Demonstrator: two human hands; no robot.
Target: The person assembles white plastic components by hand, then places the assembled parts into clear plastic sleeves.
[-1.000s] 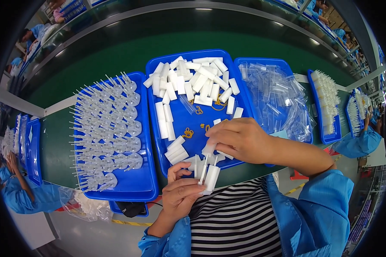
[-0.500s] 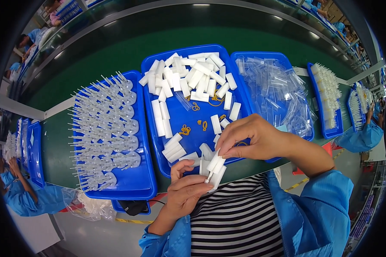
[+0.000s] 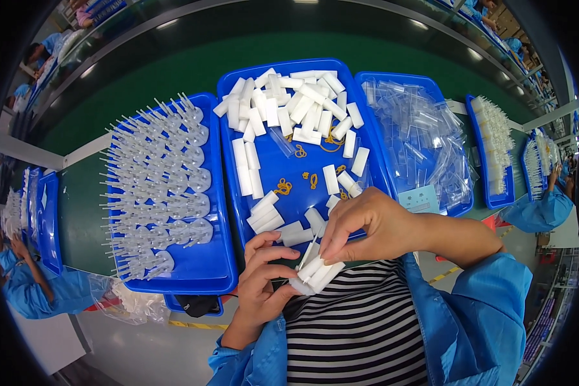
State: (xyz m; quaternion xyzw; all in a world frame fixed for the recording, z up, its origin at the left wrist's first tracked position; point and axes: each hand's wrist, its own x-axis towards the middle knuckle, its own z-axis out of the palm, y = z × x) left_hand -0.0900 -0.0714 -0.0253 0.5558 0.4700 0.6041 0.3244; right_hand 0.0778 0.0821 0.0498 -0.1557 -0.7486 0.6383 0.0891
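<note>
At the near edge of the middle blue tray point(image 3: 228, 186), my two hands work on a small bundle of white foam blocks point(image 3: 320, 275). My left hand point(image 3: 260, 283) grips its lower left end between thumb and fingers. Fingertips of my right hand point(image 3: 370, 225) pinch a block from above. A thin, clear stem point(image 3: 307, 252) sticks up beside the blocks; what it belongs to is partly hidden by the fingers. More white foam blocks point(image 3: 302, 103) lie heaped at the tray's far end, with others scattered nearer. Yellow rubber bands point(image 3: 283, 186) lie among them.
To the left, a blue tray point(image 3: 193, 267) holds rows of translucent plastic parts point(image 3: 161, 180) with upright stems. Clear plastic sleeves point(image 3: 424, 128) fill a tray at right, where a pale blue card point(image 3: 419, 199) lies. Co-workers in blue sleeves point(image 3: 45, 289) sit on both sides.
The held blocks have turned from steeply tilted to flatter, and the thin stem now points up from them. My right hand has dropped slightly. The whole view has shifted a little.
</note>
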